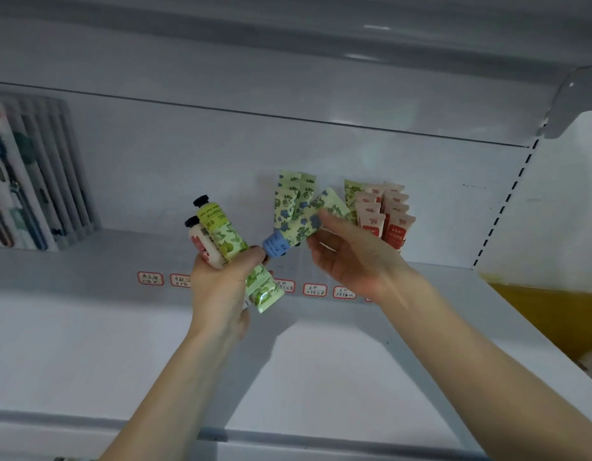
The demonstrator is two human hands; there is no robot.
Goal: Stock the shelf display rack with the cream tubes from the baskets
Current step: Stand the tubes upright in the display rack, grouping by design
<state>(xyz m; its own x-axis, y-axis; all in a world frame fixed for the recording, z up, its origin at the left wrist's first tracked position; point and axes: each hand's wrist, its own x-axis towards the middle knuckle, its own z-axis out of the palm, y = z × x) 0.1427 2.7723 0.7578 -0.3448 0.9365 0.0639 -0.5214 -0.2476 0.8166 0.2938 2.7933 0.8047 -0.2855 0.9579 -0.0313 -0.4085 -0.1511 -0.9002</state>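
Cream tubes [367,207] stand packed at the back of the shelf [121,254], crimped ends up and caps down, sorted by print: a blue-flower row [293,197], one leaf tube [351,194] beside it, then red rows [396,224] to the right. Standing them on their caps keeps them upright and lets them lean on each other. Grouping them by print probably matches the labels [316,289] along the shelf front, though the writing is too small to read.

The right hand [351,257] pinches a blue tube [304,224] by its body between thumb and fingers. The tube lies tilted just in front of the blue-flower row, its blue cap pointing down-left and its crimp toward the row. Its print matches that row, so it most likely belongs there. It would first have to be turned cap-down, and the mid-body pinch leaves both ends free for that.

The left hand [221,281] is closed round a bundle of at least two tubes. A green tube [228,237] and a pink tube [203,242] show black caps above the fist, and crimped ends stick out below the palm. Whether there are more I cannot tell. Holding them close beside the working hand seems meant as a ready supply, so that each next tube is a short reach away.

The baskets are out of view. Flat packs [18,181] stand in a holder at the far left of the shelf.
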